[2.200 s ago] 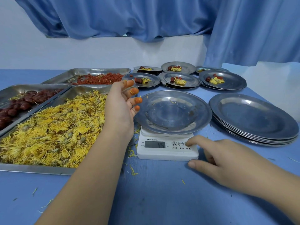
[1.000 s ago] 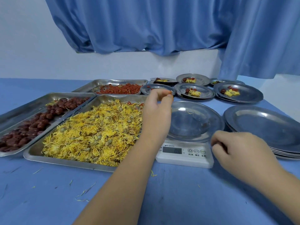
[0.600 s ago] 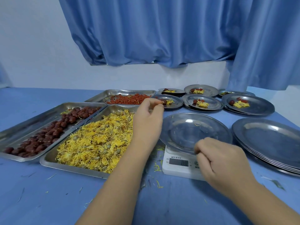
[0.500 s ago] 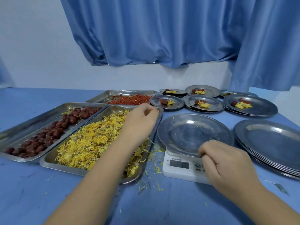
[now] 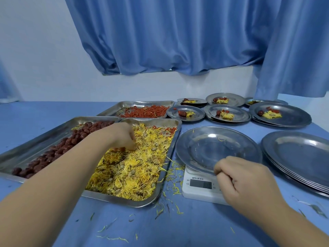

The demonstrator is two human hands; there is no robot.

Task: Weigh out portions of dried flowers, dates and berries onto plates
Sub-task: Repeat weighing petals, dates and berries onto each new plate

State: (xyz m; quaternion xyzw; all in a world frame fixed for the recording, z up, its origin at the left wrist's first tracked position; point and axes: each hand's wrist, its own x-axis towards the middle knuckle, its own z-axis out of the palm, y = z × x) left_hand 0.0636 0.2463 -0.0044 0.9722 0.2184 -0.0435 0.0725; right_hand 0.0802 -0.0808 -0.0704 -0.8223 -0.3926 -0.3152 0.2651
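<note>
Left hand (image 5: 122, 138) is down in the tray (image 5: 115, 197) of dried flowers (image 5: 135, 168), wrist over the tray's left edge. Its fingers (image 5: 130, 146) are curled and bunched with the tips sunk in the yellow heap. As far as I can make out, they pinch a small tuft, though the tips themselves are hidden. Right hand (image 5: 243, 179) hangs in a loose fist over the front right corner of the scale (image 5: 199, 188), knuckles at the near rim of the plate (image 5: 213, 148) that sits on it. I see nothing held in it, and it covers the scale's buttons.

From my feed the plate on the scale carries only a few stray yellow petals. The scale's display is lit but too blurred for me to read. The scale stands just beside the flower tray's right edge, with loose petals (image 5: 173, 191) strewn on the blue table (image 5: 178, 229) between and in front of them.

Left of the flowers lies a tray (image 5: 35, 146) of dates (image 5: 53, 154), touching the flower tray. Behind both is a tray (image 5: 142, 102) of red berries (image 5: 146, 112). A stack of bare plates (image 5: 299, 154) sits right of the scale. At the back right stand filled plates (image 5: 226, 114), each showing a small yellow tuft with red pieces. A blue curtain (image 5: 178, 41) hangs behind.
</note>
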